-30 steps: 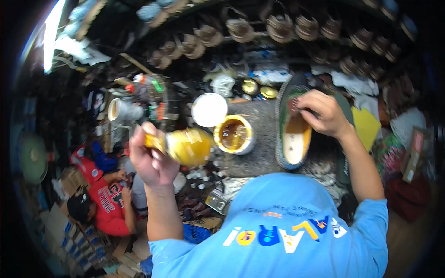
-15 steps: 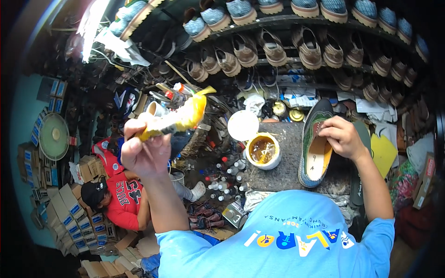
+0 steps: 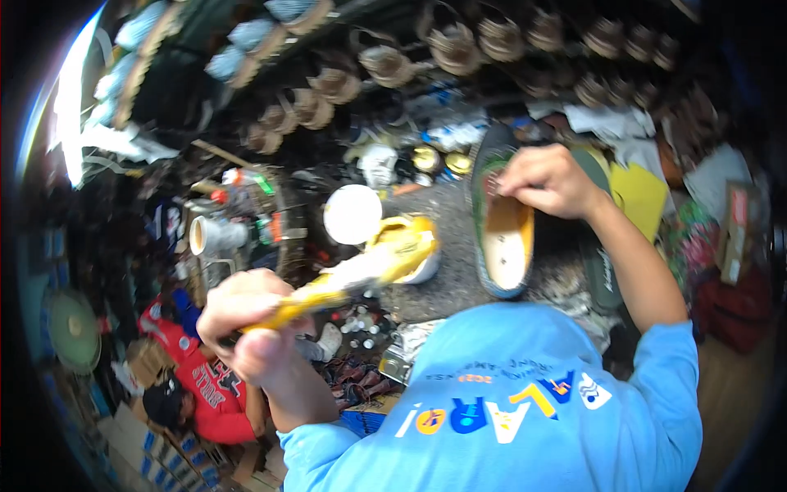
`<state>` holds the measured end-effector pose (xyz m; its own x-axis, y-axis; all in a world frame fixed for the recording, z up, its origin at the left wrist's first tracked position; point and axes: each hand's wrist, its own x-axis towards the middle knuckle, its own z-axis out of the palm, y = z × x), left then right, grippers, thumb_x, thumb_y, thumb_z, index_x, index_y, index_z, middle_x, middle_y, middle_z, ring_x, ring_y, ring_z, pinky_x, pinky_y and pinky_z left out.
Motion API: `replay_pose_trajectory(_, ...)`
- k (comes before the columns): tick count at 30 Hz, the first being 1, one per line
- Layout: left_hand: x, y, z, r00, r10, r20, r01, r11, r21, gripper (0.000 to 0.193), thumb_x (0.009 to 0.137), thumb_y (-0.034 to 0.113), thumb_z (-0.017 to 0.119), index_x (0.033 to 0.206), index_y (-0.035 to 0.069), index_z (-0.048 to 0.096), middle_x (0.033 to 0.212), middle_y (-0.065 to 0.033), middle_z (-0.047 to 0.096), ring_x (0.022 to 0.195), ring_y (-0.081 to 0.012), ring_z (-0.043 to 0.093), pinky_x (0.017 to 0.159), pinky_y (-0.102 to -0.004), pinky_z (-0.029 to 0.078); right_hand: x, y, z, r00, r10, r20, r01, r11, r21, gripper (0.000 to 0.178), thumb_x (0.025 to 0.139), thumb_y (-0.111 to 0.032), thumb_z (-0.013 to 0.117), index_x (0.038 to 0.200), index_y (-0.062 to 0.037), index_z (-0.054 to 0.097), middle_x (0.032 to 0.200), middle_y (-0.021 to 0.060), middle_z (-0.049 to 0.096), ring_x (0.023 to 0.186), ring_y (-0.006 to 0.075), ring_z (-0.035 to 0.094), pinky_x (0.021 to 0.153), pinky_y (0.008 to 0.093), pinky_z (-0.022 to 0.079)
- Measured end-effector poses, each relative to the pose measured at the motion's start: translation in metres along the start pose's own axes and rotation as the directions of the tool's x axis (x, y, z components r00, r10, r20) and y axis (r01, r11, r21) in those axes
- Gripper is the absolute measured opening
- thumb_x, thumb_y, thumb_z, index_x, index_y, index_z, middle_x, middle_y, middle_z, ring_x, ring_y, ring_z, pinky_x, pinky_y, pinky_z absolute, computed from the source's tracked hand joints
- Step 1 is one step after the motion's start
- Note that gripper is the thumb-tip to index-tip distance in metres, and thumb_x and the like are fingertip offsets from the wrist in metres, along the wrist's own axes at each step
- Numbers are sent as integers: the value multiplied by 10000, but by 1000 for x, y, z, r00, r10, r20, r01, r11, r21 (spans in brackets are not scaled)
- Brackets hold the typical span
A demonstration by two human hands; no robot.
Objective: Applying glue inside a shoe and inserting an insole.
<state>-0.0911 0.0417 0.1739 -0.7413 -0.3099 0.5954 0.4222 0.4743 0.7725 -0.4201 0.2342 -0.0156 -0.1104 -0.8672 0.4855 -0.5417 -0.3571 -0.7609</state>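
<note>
1. Left hand [image 3: 250, 320]: my fingers are clenched around the yellow handle of the brush [image 3: 344, 283]. The brush slants up and to the right, with its yellow-coated head over the mouth of the tub [image 3: 422, 269]. Motion blurs the head; I cannot tell whether it touches the rim.

2. Right hand [image 3: 553, 180]: my fingers are bent and drawn together over the opening of the shoe [image 3: 504, 250], near its toe end. I cannot tell whether they pinch its upper.

3. Shoe: it lies on the right half of the bench [image 3: 453, 238], sole down, with its dark toe at the far edge and its heel toward the near edge. A pale insole shows inside.

4. Tub: it stands at the left edge of the bench, well apart from the shoe. The round white lid [image 3: 352, 214] is just beside it, near the far left corner.

5. Surroundings: two tins [image 3: 441, 161] sit beyond the far edge. A yellow sheet [image 3: 639, 201] lies beyond the right edge. Small bottles [image 3: 361, 325] stand past the near left corner. My blue shirt [image 3: 492, 394] hides part of the near edge.
</note>
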Motion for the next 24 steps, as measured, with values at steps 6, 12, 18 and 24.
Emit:
replay_pose_trajectory(6,-2,-51,127,932,-207,297,41,876,481,185,802,-3,779,981,-18,732,666,-96,631,525,-226,631,496,-332,498,7,1,-6,993,83,78,-91,990,104,205,785,29,710,963,-23,799,911,106,767,880,245,721,796,339,567)
replay_pose_trajectory(12,-23,-119,176,900,-311,305,16,723,691,120,902,94,746,962,5,691,700,-144,600,578,-334,633,530,-431,505,9,1,-6,994,68,88,-77,991,107,209,784,11,729,972,-36,807,915,112,769,876,255,721,788,348,567)
replay_pose_trajectory(18,-12,-86,164,839,-439,320,207,803,559,56,866,6,745,869,-17,694,694,-165,647,575,-306,662,539,-376,517,3,7,-8,995,75,60,-82,987,135,194,796,-9,718,967,-35,807,890,111,765,835,248,728,757,341,572)
replay_pose_trajectory(24,-7,-97,160,822,-487,295,296,808,509,45,853,19,735,891,-4,729,729,-152,659,606,-308,666,561,-384,514,3,10,-6,997,51,64,-59,990,131,217,792,-18,710,985,-36,810,869,108,755,784,232,723,709,323,564)
